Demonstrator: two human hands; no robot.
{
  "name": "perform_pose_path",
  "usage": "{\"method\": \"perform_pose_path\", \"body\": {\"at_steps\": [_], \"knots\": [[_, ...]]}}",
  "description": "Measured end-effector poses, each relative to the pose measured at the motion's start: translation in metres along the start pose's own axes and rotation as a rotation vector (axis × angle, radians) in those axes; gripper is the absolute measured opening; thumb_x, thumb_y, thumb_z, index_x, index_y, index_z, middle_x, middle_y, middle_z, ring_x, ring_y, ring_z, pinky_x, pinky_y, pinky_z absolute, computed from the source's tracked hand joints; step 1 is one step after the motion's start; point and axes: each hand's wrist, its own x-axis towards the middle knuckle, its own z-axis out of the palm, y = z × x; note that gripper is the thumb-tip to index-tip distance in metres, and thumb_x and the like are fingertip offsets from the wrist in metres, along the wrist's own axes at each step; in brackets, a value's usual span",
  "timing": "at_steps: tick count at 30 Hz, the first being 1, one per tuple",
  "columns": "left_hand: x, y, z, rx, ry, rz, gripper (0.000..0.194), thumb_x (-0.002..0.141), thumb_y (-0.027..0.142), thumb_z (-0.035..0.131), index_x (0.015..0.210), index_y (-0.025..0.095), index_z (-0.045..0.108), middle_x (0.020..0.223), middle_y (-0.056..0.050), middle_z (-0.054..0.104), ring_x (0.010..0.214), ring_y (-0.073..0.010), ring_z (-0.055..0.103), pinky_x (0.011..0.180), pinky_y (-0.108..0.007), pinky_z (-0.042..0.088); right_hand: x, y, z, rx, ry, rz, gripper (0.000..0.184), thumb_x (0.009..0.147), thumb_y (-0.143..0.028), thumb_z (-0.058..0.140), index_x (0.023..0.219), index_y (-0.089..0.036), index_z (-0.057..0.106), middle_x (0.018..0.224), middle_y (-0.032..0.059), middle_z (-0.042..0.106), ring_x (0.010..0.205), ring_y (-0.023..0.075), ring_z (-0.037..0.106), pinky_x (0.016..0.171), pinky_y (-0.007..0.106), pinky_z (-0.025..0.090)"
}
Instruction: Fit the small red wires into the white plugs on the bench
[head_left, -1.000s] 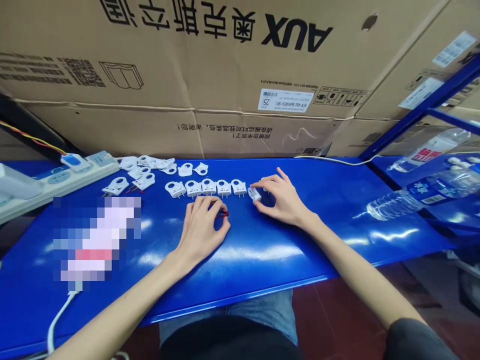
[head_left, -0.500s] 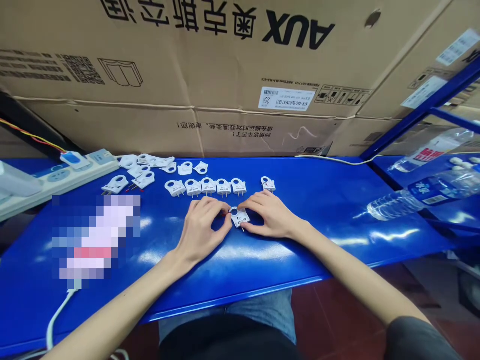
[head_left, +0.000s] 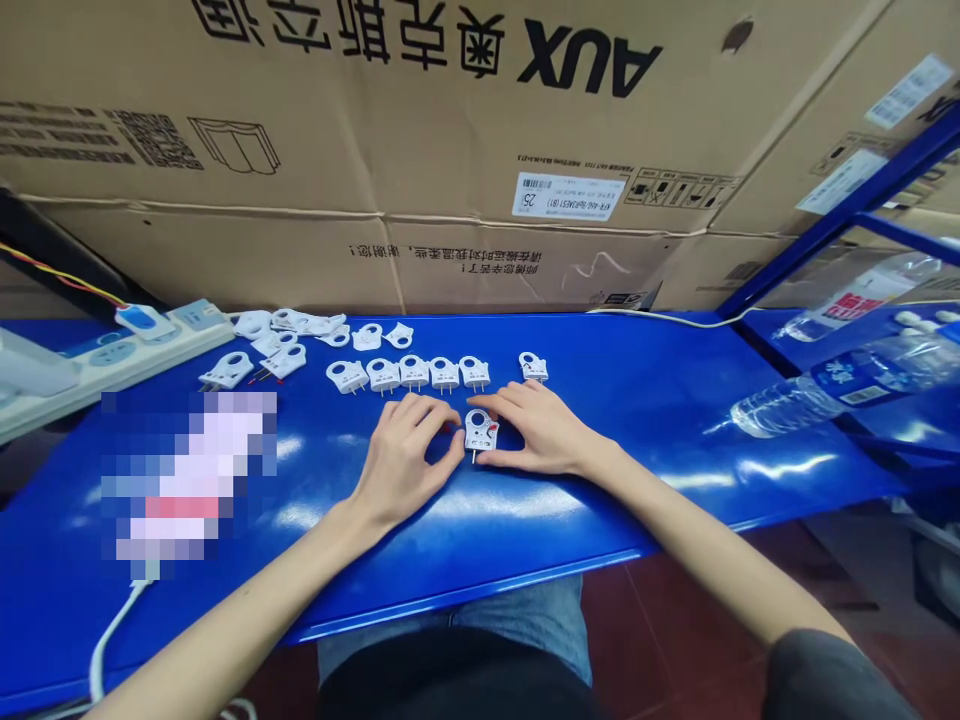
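A small white plug housing with a round ring at its top and a metal pin at its bottom is held just above the blue table. My left hand has its thumb and forefinger closed at the housing's left edge, where a tiny reddish spot shows between the fingertips. Around the right side curls my right hand, its thumb at the bottom corner and its fingers near the ring. A red bit shows on the housing's right side. Behind my hands, several similar plug housings stand in a row, with another one apart on the right.
Loose white housings are piled at the back left beside a power strip. A blurred-out object with a white cable lies at left. Plastic bottles lie at right near a blue metal frame. Cardboard boxes wall the back.
The plug housing between my hands has turned more upright, and a red bit now shows on its right side. My hands stay nearly in place; the view has shifted slightly.
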Motion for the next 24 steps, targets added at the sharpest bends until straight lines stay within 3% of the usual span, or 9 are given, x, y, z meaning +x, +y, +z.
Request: {"method": "perform_pose_path", "body": {"at_steps": [4,6,24], "knots": [[-0.0008,-0.001,0.0016,0.039,-0.053,0.035,0.009,0.097,0.025,0.055,0.096,0.022,0.064,0.098,-0.004,0.072,0.091,-0.0216,0.061,0.081,-0.038,0.042,-0.0003,0.0026,-0.0063,0.006,0.041,0.027,0.028,0.102,-0.043,0.057,0.117,-0.022,0.065,0.106,0.0088,0.07,0.099,0.0255,0.063,0.087,0.039,0.047],[-0.0009,-0.0014,0.0021,0.047,-0.076,0.032,0.01,0.097,0.026,0.055,0.096,0.022,0.064,0.097,-0.004,0.072,0.091,-0.0222,0.061,0.08,-0.039,0.042,-0.0007,0.0041,-0.0091,0.001,0.047,0.022,0.018,0.102,-0.035,0.055,0.107,-0.022,0.066,0.099,0.0072,0.069,0.092,0.0232,0.063,0.08,0.036,0.046],[-0.0015,-0.0016,0.0028,0.035,-0.132,0.041,0.014,0.098,0.028,0.054,0.092,0.022,0.065,0.092,-0.004,0.071,0.09,-0.0225,0.059,0.08,-0.04,0.041,-0.0023,0.0084,-0.0069,-0.045,0.008,-0.044,0.018,0.103,-0.031,0.055,0.105,-0.021,0.07,0.099,0.0064,0.068,0.088,0.0202,0.063,0.077,0.034,0.046]]}}
